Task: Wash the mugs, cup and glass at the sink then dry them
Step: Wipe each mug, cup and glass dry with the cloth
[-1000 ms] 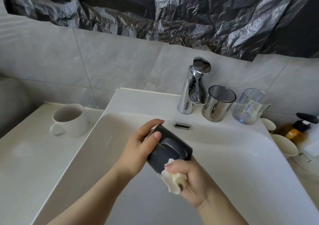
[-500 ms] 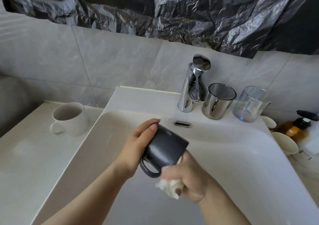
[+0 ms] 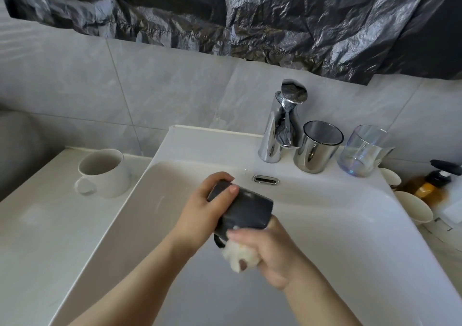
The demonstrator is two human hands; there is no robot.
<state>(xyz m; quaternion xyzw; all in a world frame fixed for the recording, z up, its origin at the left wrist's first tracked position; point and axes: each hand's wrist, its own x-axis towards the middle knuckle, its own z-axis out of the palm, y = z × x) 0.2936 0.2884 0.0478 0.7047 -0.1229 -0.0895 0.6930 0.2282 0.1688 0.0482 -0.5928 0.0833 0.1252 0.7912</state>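
Note:
Over the white sink [image 3: 325,225] my left hand [image 3: 200,213] grips a dark grey mug [image 3: 250,210], held on its side with the base toward the wall. My right hand [image 3: 270,253] holds a pale sponge [image 3: 240,257] against the mug's lower side near the handle. A white mug [image 3: 105,173] stands upright on the counter at the left. On the sink's back ledge stand a shiny metal cup [image 3: 317,148] and a clear glass [image 3: 362,150], both to the right of the chrome tap [image 3: 280,130].
Pale bowls [image 3: 415,208] and an amber pump bottle [image 3: 432,183] crowd the right edge beside the sink. A black plastic sheet [image 3: 250,13] hangs on the tiled wall above. The pale counter [image 3: 37,225] stretches left of the basin.
The dark mug has been turned in my left hand, the handle swinging from facing me to underneath. My right hand with the sponge moved along the mug's lower side.

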